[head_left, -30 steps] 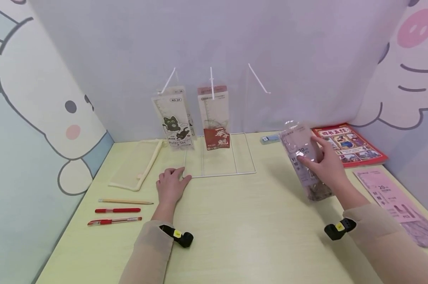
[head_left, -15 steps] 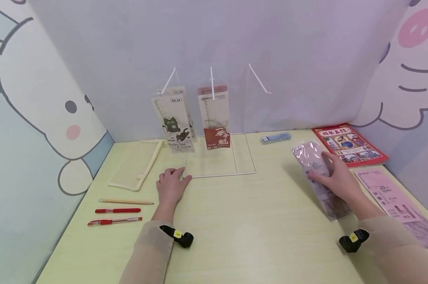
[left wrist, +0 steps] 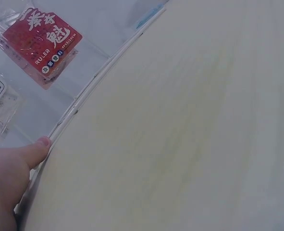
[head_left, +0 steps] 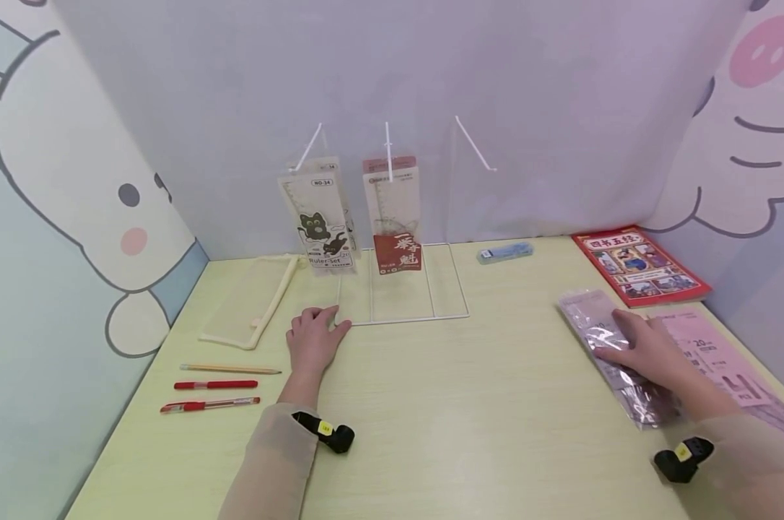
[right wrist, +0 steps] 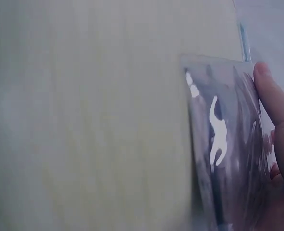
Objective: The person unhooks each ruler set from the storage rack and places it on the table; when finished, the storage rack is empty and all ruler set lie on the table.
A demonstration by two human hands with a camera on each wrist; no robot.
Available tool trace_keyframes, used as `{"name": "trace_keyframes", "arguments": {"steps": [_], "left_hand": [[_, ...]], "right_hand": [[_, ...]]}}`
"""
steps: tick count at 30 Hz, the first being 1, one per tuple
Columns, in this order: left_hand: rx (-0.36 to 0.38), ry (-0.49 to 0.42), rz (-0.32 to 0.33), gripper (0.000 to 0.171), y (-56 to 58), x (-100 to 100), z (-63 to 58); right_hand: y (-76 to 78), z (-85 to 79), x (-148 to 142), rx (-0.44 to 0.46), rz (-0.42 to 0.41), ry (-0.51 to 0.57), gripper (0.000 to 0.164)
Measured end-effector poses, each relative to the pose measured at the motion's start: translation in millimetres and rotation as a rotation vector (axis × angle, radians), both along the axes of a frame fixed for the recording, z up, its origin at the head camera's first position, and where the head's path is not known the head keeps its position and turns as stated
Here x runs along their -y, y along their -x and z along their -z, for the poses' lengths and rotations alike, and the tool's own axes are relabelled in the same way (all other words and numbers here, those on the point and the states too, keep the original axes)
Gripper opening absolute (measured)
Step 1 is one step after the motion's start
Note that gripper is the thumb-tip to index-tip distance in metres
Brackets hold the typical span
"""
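My right hand grips a clear-wrapped pale purple ruler set at the table's right, thumb on one side and fingers on the other. In the right wrist view, the glossy wrapper lies close over the table. A second pink ruler set is partly hidden behind this hand. My left hand holds the front left corner of a white wire display rack, its thumb on the wire in the left wrist view. Cat-print ruler sets hang from the rack's left hook, red-and-white ones from the middle hook.
The rack's right hook juts forward bare. Behind on the table lie a small blue pack and a red book. At left are a mesh pouch, a pencil and two red pens.
My right hand has moved right and toward me, lowering the ruler set from a tilted, raised position to near the table beside the pink one. The left hand stays put.
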State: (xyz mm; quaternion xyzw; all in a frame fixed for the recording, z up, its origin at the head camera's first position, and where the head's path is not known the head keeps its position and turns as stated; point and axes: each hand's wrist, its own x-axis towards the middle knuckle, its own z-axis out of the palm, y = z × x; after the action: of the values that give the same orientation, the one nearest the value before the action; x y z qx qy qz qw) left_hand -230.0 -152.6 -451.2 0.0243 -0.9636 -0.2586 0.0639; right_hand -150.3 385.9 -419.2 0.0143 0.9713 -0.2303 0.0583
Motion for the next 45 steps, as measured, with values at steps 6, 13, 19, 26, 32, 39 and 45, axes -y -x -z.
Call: {"name": "trace_keyframes", "arguments": {"steps": [6, 13, 19, 26, 32, 39, 45], "left_hand": [[0.003, -0.001, -0.002, 0.052, -0.1, 0.3, -0.2], [0.007, 0.000, 0.001, 0.052, -0.2, 0.0, -0.9], [0.003, -0.001, -0.004, 0.052, -0.2, -0.1, -0.6], [0.011, -0.002, 0.000, 0.052, -0.6, -0.4, -1.8], [0.008, 0.003, -0.001, 0.053, 0.7, -0.7, -0.9], [0.003, 0.005, -0.001, 0.053, 1.2, -0.6, -0.2], [0.007, 0.001, -0.004, 0.052, 1.2, -0.5, -1.2]], "right_hand": [[-9.9, -0.7, -11.6, 0.046, -0.024, -0.106, 0.111], [-14.3, -1.0, -25.3, 0.089, -0.020, -0.152, 0.115], [-18.6, -5.0, -35.6, 0.094, -0.036, -0.190, 0.111], [-20.9, -9.3, -45.6, 0.117, -0.044, -0.228, 0.104], [-22.4, -10.4, -47.7, 0.140, -0.035, -0.217, 0.101], [-14.9, -19.6, -41.1, 0.082, -0.073, -0.221, 0.102], [10.6, -30.4, -6.5, 0.044, -0.097, -0.149, 0.099]]}}
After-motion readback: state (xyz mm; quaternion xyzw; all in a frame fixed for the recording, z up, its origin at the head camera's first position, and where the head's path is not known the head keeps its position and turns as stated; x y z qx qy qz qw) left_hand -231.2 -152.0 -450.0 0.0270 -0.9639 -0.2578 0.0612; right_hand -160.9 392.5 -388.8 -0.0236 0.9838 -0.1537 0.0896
